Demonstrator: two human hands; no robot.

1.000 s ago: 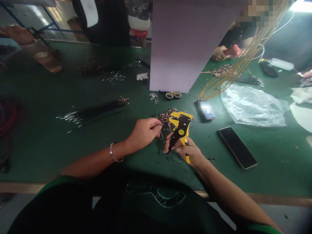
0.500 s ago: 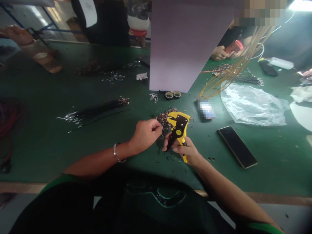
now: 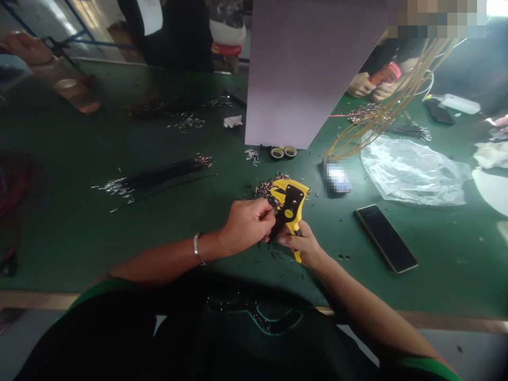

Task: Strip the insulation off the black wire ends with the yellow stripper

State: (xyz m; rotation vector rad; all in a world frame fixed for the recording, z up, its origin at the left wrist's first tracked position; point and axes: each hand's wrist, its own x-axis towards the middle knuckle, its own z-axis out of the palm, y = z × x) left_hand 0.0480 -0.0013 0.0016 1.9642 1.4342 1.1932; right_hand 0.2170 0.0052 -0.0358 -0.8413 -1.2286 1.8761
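Note:
My right hand (image 3: 305,244) is wrapped round the handles of a yellow and black wire stripper (image 3: 292,203), its jaws tilted up and to the left. Right beside the tool, my left hand (image 3: 249,225) is closed in a pinch near the jaws and the upper handle; whatever lies between its fingertips is too small or hidden to make out. Behind the stripper spreads a pile of short wire pieces with coppery ends (image 3: 264,189), partly covered by the tool and my left hand. A bundle of black wires (image 3: 159,176) with bared ends lies to the left.
A phone (image 3: 386,238) lies at the right, below a clear plastic bag (image 3: 416,172). Two tape rolls (image 3: 283,153) sit by the foot of a pale upright panel (image 3: 293,74). Across the table, a co-worker's hands hold a red tool (image 3: 384,74). Yellowish wires (image 3: 357,135) hang at right.
My left hand has moved right, up against the wire stripper, and still pinches. My right hand keeps its hold on the tool. The view has shifted slightly.

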